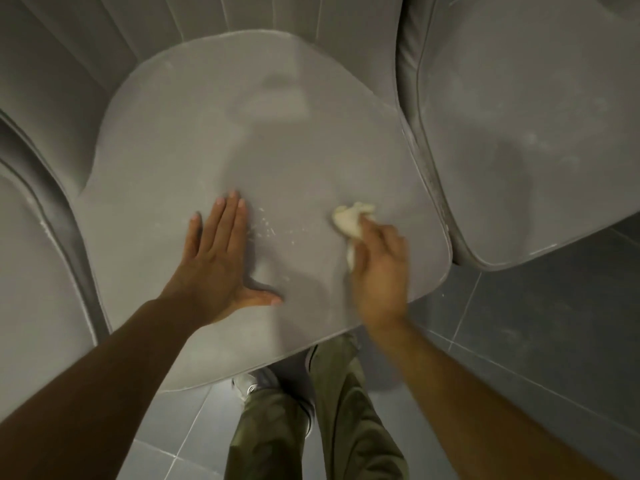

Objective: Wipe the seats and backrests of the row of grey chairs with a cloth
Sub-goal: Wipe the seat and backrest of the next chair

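Observation:
The middle grey chair's seat (214, 126) fills the centre of the head view, dusty, with white specks (266, 226) between my hands. Its ribbed backrest (242, 15) rises at the top. My left hand (218, 258) lies flat on the seat, fingers together and thumb out, holding nothing. My right hand (379, 268) is closed on a crumpled cream cloth (349, 220), which presses on the seat's right front part. The hand is blurred.
A second grey chair (526, 133) stands close on the right and a third (31, 271) on the left, with narrow gaps between them. Grey floor tiles (540, 323) lie below. My legs in olive trousers (339, 417) and pale shoes stand at the seat's front edge.

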Motion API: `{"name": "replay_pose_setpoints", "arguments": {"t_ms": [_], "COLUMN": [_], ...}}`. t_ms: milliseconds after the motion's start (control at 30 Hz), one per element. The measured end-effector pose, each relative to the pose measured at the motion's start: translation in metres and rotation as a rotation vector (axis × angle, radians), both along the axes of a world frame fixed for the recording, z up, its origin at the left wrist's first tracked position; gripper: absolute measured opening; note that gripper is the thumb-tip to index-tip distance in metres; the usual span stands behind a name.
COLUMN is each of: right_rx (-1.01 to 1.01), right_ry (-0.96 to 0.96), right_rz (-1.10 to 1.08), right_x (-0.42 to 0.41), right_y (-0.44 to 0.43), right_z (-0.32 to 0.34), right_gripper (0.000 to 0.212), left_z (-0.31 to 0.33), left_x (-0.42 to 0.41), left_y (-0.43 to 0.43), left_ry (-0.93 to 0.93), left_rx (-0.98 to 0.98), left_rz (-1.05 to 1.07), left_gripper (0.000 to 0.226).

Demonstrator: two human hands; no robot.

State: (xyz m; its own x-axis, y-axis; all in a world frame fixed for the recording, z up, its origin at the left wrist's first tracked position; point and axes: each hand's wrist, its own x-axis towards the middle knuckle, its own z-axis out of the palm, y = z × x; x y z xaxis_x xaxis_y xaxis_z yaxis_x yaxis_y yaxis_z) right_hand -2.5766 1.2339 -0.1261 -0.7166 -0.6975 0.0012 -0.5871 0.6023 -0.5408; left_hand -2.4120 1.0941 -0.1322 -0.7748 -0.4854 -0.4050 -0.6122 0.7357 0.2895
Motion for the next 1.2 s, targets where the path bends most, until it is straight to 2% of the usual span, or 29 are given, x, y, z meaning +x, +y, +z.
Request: {"name": "replay_pose_setpoints", "arguments": {"t_ms": [67, 133, 233, 300, 400, 600, 667, 767, 867, 933, 1033, 1100, 1200], "right_rx": [-0.047, -0.097, -0.18, -0.056, 0.136, 0.009, -0.017, -0.098, -0.09, 0.035, 0.159, 0.109, 0.003], "right_ry": [-0.049, -0.079, -0.09, 0.006, 0.069, 0.065, 0.042, -0.098, -0.014, 0.022, 0.06, 0.084, 0.059], "right_rz": [0.111, 0.107, -0.17, -0.287, -0.325, 0.051, 0.129, 0.102, -0.058, -0.113, 0.011, 0.186, 0.319], "right_x": [0.028, 0.031, -0.01, -0.05, -0.07, 0.059, 0.078, 0.06, 0.02, 0.001, 0.026, 0.072, 0.107], "right_y": [-0.006, -0.013, -0.006, 0.006, 0.008, -0.038, -0.039, -0.04, -0.052, -0.066, -0.083, -0.083, -0.074], "right_z": [0.004, 0.008, 0.013, 0.012, 0.001, -0.012, -0.008, 0.004, 0.008, 0.003, -0.006, -0.007, -0.006], "right_gripper": [0.035, 0.035, 0.034, 0.034, 0.037, 0.04, 0.037, 0.036, 0.039, 0.04, 0.041, 0.038, 0.033], "left_z": [0.0, -0.001, -0.001, -0.001, -0.004, -0.008, -0.005, -0.001, 0.004, 0.004, 0.001, -0.001, -0.001], "left_x": [0.007, 0.015, 0.025, 0.031, 0.034, 0.032, 0.034, 0.047, 0.068, 0.076, 0.078, 0.076, 0.077], "left_y": [0.006, 0.008, 0.006, 0.004, 0.004, 0.004, 0.005, 0.005, 0.002, 0.001, 0.001, 0.003, 0.003], "left_ry": [0.007, 0.016, 0.018, 0.011, 0.008, -0.001, 0.01, -0.001, -0.039, -0.054, -0.056, -0.051, -0.035], "left_rx": [-0.006, -0.022, -0.029, -0.022, -0.002, -0.009, 0.006, 0.021, 0.038, 0.034, 0.021, 0.015, 0.031], "left_rz": [0.005, 0.01, 0.032, 0.076, 0.115, 0.13, 0.122, 0.151, 0.252, 0.285, 0.29, 0.309, 0.316], "left_gripper": [0.134, 0.133, 0.133, 0.134, 0.135, 0.132, 0.13, 0.134, 0.138, 0.136, 0.135, 0.136, 0.136]}}
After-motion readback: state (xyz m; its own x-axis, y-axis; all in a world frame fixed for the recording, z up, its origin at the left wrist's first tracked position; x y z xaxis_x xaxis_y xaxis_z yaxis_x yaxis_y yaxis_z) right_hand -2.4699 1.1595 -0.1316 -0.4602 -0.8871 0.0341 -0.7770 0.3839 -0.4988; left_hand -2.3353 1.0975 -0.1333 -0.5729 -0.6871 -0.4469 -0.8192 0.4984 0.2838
